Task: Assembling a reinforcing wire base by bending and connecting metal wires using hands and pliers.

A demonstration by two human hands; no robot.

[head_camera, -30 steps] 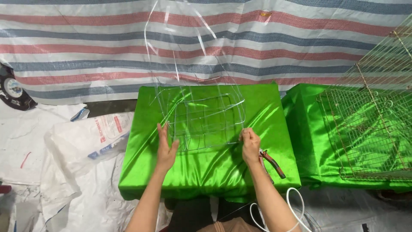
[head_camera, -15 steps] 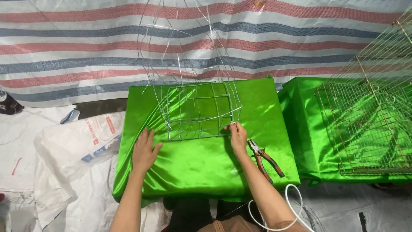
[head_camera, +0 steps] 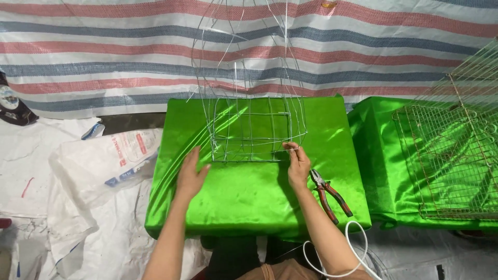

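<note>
Resting flat on the shiny green satin-covered block point(head_camera: 249, 202), the left hand point(head_camera: 189, 179) lies with fingers spread wide, just short of the thin silver wire cage frame point(head_camera: 251, 129). The right hand point(head_camera: 298, 166) has its fingertips pinched on the frame's lower right corner. Red-and-black-handled pliers point(head_camera: 329, 194) lie just right of that hand's fingers, on the block.

One view only: your head camera looks steeply down, close over the green-covered table point(head_camera: 249, 202), facing the striped tarp point(head_camera: 104, 57).
</note>
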